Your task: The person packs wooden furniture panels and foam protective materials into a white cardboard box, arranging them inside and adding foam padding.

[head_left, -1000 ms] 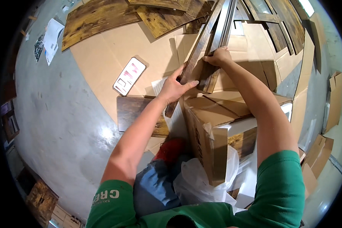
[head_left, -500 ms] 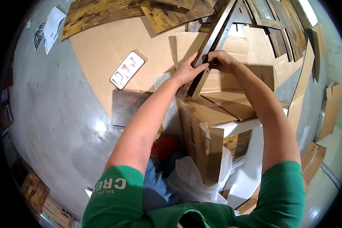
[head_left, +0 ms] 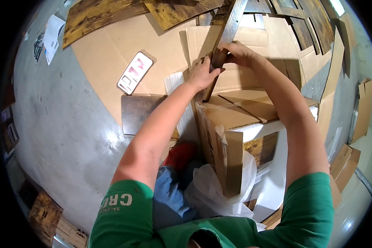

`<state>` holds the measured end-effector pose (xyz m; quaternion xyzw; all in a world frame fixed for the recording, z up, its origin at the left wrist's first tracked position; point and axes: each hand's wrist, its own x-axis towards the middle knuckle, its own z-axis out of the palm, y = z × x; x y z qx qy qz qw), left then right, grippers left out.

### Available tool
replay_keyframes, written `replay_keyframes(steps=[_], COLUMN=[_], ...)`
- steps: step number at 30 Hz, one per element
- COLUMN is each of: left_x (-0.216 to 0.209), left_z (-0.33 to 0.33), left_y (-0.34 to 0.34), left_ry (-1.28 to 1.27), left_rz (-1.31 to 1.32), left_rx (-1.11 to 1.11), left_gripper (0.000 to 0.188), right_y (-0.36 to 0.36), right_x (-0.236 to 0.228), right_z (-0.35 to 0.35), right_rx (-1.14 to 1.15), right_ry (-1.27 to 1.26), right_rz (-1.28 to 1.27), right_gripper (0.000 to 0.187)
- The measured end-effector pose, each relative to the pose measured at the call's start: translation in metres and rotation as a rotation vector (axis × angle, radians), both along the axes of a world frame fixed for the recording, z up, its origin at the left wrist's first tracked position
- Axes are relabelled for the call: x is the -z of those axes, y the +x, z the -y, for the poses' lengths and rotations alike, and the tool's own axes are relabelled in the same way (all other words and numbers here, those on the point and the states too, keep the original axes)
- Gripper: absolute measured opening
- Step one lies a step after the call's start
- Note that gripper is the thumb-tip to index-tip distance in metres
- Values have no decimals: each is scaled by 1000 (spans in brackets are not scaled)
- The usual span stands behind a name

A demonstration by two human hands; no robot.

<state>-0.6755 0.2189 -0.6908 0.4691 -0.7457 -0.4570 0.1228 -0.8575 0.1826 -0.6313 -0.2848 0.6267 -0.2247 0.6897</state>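
Both of my hands grip a long, narrow dark wood-grain strip [head_left: 228,31], which stands at a slant over an opened cardboard box [head_left: 235,110]. My left hand [head_left: 202,75] is closed round the strip's left side, its thumb pressed across toward the right. A little higher up, my right hand [head_left: 240,54] holds the strip's right edge with bent fingers. The strip's lower end is at the box's far left corner. Whether my right fingers also pinch something small is hidden.
A lit phone [head_left: 135,73] lies on a flat cardboard sheet [head_left: 99,58]. Left of the box lies a dark board [head_left: 139,118]. Wood-grain panels [head_left: 107,16] lie at the back. A white plastic bag [head_left: 211,188] hangs by the box, near my legs.
The strip has turned: two long faces with a gap between them showed before, now mostly one face shows. Both hands stay on it, and my right hand has moved slightly up and away.
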Motion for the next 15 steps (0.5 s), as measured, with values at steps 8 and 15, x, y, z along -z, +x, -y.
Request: replay_keyframes(steps=[8,15], left_x=[-13,-29], left_z=[-51,-44], left_y=[27,29], left_ry=[121,128], left_rz=[156,220], left_rx=[56,70], left_gripper=[88,86], right_y=[6,26], right_x=[4,24], right_z=[0,4], right_rx=[11,184], right_ry=[-40,-57], right_rz=[-219,-445], right_gripper=[52,37])
